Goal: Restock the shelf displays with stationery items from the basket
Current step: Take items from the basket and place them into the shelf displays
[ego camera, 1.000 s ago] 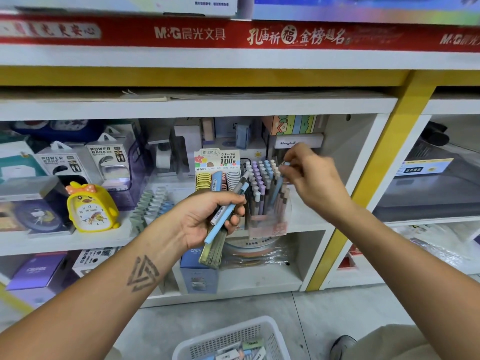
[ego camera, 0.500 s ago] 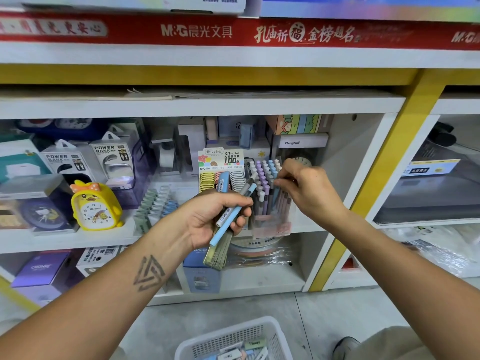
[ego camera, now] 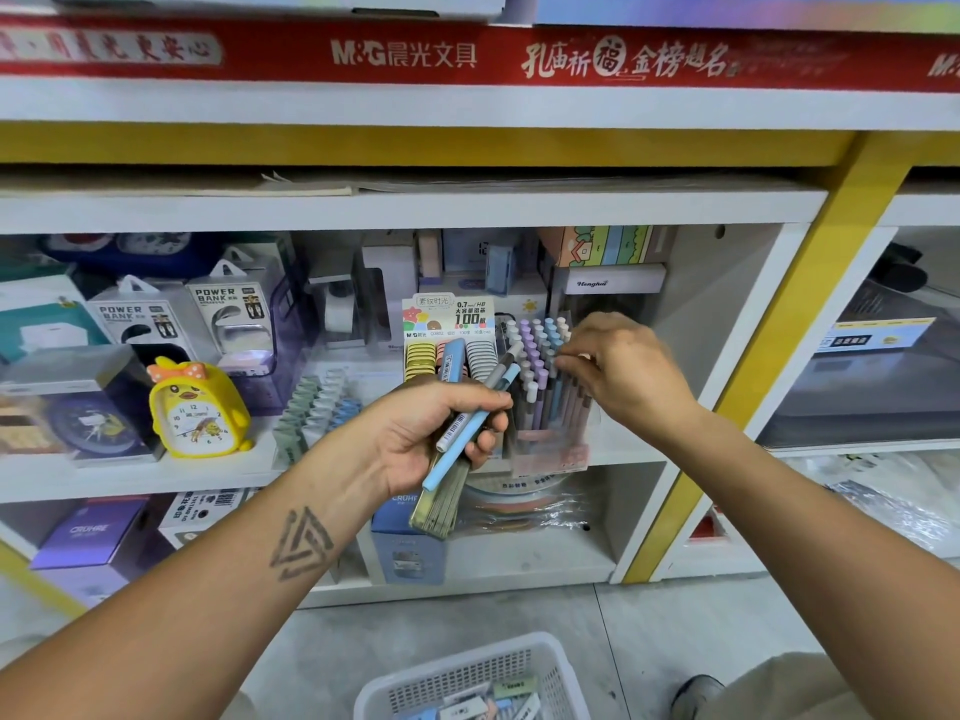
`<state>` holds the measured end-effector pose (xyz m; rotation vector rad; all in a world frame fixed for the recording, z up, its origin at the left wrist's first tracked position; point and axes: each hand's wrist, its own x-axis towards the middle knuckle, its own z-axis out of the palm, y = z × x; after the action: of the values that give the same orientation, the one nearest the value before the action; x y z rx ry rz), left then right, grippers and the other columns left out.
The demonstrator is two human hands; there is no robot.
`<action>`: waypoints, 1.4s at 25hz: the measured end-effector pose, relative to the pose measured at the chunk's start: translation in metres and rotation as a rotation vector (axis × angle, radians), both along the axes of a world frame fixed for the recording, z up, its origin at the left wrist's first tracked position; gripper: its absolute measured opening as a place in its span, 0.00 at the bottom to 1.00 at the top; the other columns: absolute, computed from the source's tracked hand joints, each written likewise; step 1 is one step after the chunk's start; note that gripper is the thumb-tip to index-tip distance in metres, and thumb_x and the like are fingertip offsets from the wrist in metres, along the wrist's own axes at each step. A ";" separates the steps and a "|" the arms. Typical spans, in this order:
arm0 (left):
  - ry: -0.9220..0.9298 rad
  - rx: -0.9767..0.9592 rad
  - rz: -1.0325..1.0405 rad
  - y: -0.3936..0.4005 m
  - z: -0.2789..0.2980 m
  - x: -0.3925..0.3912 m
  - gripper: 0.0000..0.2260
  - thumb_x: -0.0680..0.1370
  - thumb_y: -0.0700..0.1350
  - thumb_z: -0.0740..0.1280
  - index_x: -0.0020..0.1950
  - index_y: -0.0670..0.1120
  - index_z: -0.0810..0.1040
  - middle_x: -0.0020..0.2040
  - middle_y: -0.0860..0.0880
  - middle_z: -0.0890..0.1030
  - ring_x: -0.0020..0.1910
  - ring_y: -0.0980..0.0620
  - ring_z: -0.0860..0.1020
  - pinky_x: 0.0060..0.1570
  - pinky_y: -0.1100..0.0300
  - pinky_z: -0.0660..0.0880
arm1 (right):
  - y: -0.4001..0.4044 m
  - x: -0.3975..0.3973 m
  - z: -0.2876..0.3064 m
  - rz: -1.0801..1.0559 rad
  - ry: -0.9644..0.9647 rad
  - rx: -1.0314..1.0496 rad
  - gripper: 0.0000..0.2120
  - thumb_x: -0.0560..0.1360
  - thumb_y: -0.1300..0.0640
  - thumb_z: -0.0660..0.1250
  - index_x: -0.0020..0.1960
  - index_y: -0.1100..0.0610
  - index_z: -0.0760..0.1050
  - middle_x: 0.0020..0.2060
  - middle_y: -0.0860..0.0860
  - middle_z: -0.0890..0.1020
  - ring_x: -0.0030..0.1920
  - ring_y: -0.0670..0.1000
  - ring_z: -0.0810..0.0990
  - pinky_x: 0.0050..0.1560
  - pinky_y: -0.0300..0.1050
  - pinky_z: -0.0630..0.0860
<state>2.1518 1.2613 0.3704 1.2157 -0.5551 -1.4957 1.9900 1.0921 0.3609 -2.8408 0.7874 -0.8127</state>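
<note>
My left hand [ego camera: 436,439] grips a bundle of pens [ego camera: 470,407], blue, grey and white, plus a flat olive pack that sticks out below my palm. It hovers in front of the middle shelf. Just to its right stands a clear display cup of pastel pens [ego camera: 545,387], packed upright. My right hand [ego camera: 623,371] reaches into the top of that cup, fingertips pinched among the pen caps; whether they hold a pen is hidden. The white mesh basket [ego camera: 467,678] with several small stationery packs sits on the floor at the bottom edge.
A pencil-lead display card [ego camera: 449,324] stands behind the pens. Left on the shelf are a yellow duck clock [ego camera: 195,407], power bank boxes [ego camera: 228,314] and a rack of pastel items [ego camera: 317,407]. Boxes fill the lower shelf. A yellow post [ego camera: 810,314] divides the shelving.
My right hand came down from above the cup and now sits low among the pen caps. The left hand with its bundle stayed nearly still.
</note>
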 end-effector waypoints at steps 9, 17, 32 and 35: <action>0.000 -0.041 -0.060 -0.001 0.000 -0.002 0.07 0.70 0.40 0.73 0.46 0.39 0.82 0.35 0.45 0.79 0.27 0.53 0.75 0.25 0.65 0.72 | 0.034 0.009 0.029 0.105 -0.274 0.867 0.12 0.79 0.48 0.69 0.49 0.57 0.82 0.37 0.57 0.86 0.28 0.46 0.75 0.28 0.38 0.68; -0.008 -0.058 -0.079 -0.001 -0.002 -0.006 0.06 0.72 0.43 0.73 0.44 0.41 0.86 0.35 0.46 0.79 0.28 0.53 0.76 0.27 0.65 0.74 | 0.041 0.009 0.027 0.129 -0.431 1.396 0.09 0.74 0.65 0.74 0.53 0.64 0.78 0.34 0.57 0.84 0.30 0.49 0.81 0.28 0.35 0.75; 0.010 0.024 0.077 -0.004 -0.005 0.000 0.09 0.77 0.47 0.70 0.50 0.41 0.81 0.32 0.47 0.76 0.24 0.54 0.72 0.22 0.66 0.67 | 0.013 -0.011 0.014 0.021 -0.174 -0.019 0.06 0.78 0.56 0.70 0.52 0.57 0.84 0.45 0.52 0.87 0.45 0.54 0.84 0.48 0.51 0.81; 0.009 0.016 0.059 -0.004 -0.005 0.000 0.09 0.77 0.47 0.70 0.50 0.42 0.81 0.32 0.48 0.75 0.24 0.55 0.72 0.22 0.66 0.67 | 0.015 -0.009 0.008 0.030 -0.082 -0.063 0.06 0.79 0.54 0.69 0.51 0.55 0.83 0.45 0.50 0.87 0.45 0.55 0.84 0.45 0.53 0.80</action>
<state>2.1514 1.2577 0.3653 1.2271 -0.4984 -1.4580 1.9813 1.1073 0.3686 -2.8451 0.7194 -0.9600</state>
